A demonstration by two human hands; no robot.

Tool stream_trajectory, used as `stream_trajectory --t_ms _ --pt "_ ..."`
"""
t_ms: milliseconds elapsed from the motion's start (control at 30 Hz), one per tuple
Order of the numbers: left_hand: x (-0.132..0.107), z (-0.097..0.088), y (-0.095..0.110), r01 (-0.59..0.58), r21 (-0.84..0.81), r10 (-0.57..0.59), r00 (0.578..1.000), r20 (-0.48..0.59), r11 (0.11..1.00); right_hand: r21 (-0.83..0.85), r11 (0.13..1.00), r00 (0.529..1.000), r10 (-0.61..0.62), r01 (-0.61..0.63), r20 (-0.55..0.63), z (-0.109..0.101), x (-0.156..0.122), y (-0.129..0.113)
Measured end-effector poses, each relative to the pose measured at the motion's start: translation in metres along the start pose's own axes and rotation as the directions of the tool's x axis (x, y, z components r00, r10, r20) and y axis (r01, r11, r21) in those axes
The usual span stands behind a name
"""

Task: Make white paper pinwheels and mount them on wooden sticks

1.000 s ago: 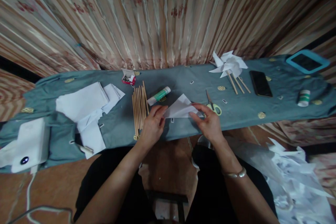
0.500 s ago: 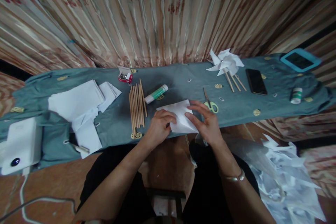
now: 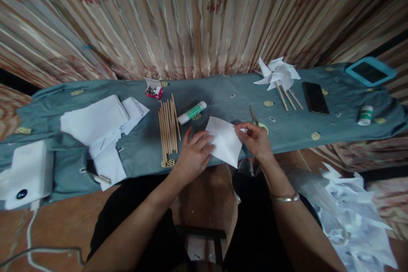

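Note:
A white square of paper lies turned like a diamond at the near edge of the cloth-covered table. My left hand rests on its left corner with the fingers stretched flat. My right hand pinches the paper's right corner between thumb and fingers. Green-handled scissors lie just behind my right hand, partly hidden by it. A glue stick and a row of wooden sticks lie behind and left of my left hand.
White paper sheets are piled at the left beside a white box. A small red box sits at the back. Paper pinwheels, a black phone, a glue jar and a blue-framed tablet lie at the right. Paper scraps cover the floor.
The folded triangle of paper has been opened into a flat square and turned on the table. My right hand moved from pressing it to pinching its right corner.

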State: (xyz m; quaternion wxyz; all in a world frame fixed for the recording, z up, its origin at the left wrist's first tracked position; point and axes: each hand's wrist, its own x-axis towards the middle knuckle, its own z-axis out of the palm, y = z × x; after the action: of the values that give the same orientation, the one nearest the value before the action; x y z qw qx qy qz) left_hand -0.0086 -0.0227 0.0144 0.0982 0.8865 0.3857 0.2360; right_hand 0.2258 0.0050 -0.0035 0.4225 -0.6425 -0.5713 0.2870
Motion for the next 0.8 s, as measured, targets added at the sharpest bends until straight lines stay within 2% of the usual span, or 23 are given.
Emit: stream_trajectory --t_ms 100,167,233,300,400,467,567,700,800 --pt "-0.004 0.007 0.004 -0.044 0.03 0.044 0.999 0.002 0.999 -0.196 0.971 0.99 -0.126 0.135 0.059 -0.001 -0.01 0.0" --pt "-0.005 0.01 0.002 -0.037 0.045 0.037 0.999 -0.014 0.998 -0.361 0.888 0.959 -0.257 0.284 0.12 -0.004 -0.021 -0.003" --pt "-0.006 0.011 -0.001 -0.025 0.06 0.027 0.999 -0.038 0.998 -0.492 0.775 0.918 -0.334 0.398 0.215 -0.008 -0.034 -0.008" --pt "-0.008 0.01 -0.004 -0.023 0.065 0.027 0.999 -0.047 0.998 -0.558 0.675 0.875 -0.35 0.482 0.333 -0.01 -0.047 -0.013" --pt "-0.011 0.009 -0.007 -0.023 0.027 0.024 0.999 -0.034 0.999 -0.558 0.614 0.828 -0.369 0.558 0.423 -0.011 -0.061 -0.017" --pt "-0.012 0.008 -0.007 -0.019 -0.028 0.019 1.0 -0.02 0.999 -0.524 0.628 0.815 -0.383 0.575 0.435 -0.012 -0.064 -0.016" --pt "-0.014 0.005 -0.006 0.003 -0.128 -0.005 1.0 -0.015 0.992 -0.397 0.736 0.819 -0.375 0.548 0.435 -0.017 -0.062 -0.013" --pt "-0.017 0.002 -0.004 0.1 -0.218 -0.097 0.995 0.027 0.971 -0.172 0.922 0.867 -0.247 0.348 0.433 -0.023 -0.057 -0.008" --pt "-0.019 0.002 -0.004 0.166 -0.219 -0.167 0.986 0.016 0.962 -0.095 0.977 0.903 -0.138 0.193 0.407 -0.022 -0.054 -0.007"
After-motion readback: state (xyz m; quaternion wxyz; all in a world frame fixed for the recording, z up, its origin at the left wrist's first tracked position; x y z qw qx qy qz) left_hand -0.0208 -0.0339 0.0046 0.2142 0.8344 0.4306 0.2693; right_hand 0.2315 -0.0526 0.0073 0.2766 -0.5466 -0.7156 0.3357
